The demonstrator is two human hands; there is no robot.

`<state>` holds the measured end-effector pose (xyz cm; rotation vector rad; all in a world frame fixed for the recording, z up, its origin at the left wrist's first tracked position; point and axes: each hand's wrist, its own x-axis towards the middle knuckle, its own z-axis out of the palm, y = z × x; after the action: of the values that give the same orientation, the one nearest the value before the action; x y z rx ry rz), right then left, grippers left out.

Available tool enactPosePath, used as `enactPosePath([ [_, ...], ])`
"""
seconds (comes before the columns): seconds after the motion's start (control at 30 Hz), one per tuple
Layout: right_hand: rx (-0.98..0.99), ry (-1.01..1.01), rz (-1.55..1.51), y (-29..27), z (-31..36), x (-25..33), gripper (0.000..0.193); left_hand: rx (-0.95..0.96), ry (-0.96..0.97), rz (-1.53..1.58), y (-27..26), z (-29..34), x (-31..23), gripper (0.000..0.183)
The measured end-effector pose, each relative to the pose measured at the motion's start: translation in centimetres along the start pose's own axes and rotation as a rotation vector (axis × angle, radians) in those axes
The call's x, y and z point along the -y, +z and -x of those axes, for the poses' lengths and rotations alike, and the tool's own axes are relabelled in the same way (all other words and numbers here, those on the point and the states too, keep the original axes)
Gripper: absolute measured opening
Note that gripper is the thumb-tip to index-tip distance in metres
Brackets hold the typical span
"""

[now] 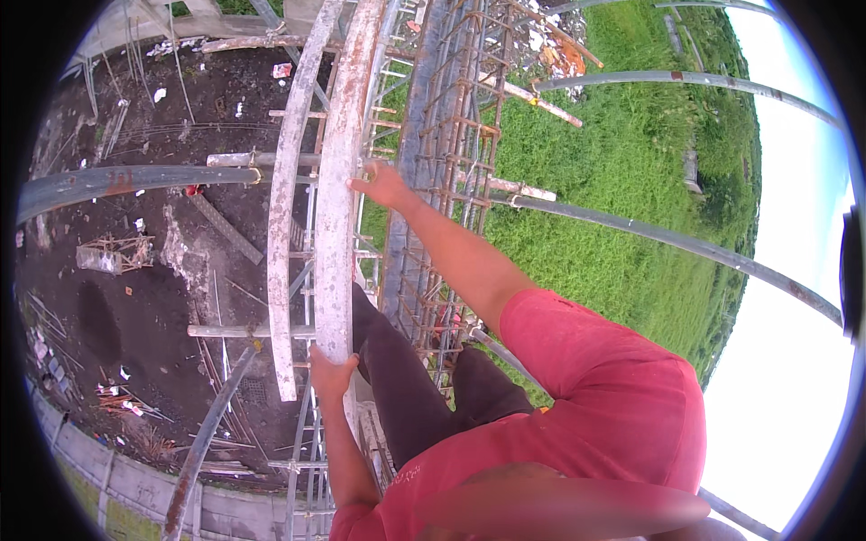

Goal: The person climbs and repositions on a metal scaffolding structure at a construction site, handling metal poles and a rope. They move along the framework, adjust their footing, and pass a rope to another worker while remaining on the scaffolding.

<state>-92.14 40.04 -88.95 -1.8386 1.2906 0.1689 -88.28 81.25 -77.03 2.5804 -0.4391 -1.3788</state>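
I look down from high up on a scaffold. A long pale wooden plank point(336, 207), stained with rust, runs away from me. My left hand point(330, 373) grips its near end. My right hand point(383, 185) reaches out with a straight arm and holds the plank's right edge farther along. A second, thinner pale plank point(282, 234) lies just left of the first. My dark trousers and red shirt fill the lower right.
A rusty rebar cage point(451, 144) stands right of the planks. Grey scaffold pipes point(135, 180) cross left and right point(667, 243). Far below lie dark soil with debris point(135, 307), a wall point(135, 482) and green grass point(622, 180).
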Motion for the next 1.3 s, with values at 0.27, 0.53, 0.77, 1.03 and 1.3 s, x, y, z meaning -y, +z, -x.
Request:
enactPosePath([
  [0.27, -0.326, 0.188, 0.494, -8.6, 5.0, -15.0, 0.073, -0.041, -0.082, -0.096, 1.8, -5.8, 3.4, 0.099],
  [0.53, -0.079, 0.233, 0.777, -5.6, 3.5, -19.6, 0.091, 0.013, -0.242, -0.181, 5.1, -11.6, 6.9, 0.104],
  [0.77, -0.05, 0.276, 0.718, -4.5, 3.0, -19.2, 0.077, -0.053, -0.269, -0.157, 8.2, -18.7, 10.8, 0.099],
  [1.03, -0.121, 0.191, 0.757, -3.9, 3.3, -19.7, 0.06, -0.049, -0.317, -0.135, 11.7, -26.3, 12.2, 0.098],
  [1.3, -0.214, 0.168, 0.725, -3.5, 3.9, -20.1, 0.054, -0.088, -0.325, -0.135, 15.4, -29.3, 12.9, 0.099],
])
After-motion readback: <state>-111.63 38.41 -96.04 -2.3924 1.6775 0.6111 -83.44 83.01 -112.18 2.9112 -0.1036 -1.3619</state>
